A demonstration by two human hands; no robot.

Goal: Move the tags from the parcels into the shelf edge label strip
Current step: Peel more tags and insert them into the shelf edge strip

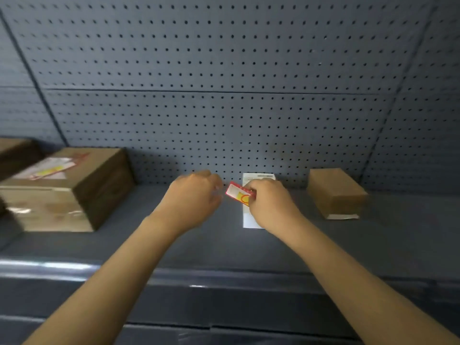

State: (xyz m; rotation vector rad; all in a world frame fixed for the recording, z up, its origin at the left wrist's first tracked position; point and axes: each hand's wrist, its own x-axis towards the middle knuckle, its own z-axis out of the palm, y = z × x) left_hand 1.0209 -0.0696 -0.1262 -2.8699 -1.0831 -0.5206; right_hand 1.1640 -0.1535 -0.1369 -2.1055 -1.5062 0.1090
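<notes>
A small red, white and yellow tag (238, 192) is pinched in my right hand (270, 204) above the middle of the grey shelf (348, 245). My left hand (193, 197) hovers just left of the tag with fingers curled, blurred, and I cannot tell whether it touches the tag. Under my right hand a flat white parcel (249, 219) lies on the shelf. A large brown parcel (74, 188) at the left carries a white, yellow and red tag (49, 168) on top. The shelf edge label strip (224, 277) runs along the shelf's front.
A small brown parcel (336, 192) stands at the right of the shelf. Another brown parcel (15, 155) shows at the far left edge. A grey pegboard wall (224, 95) closes the back.
</notes>
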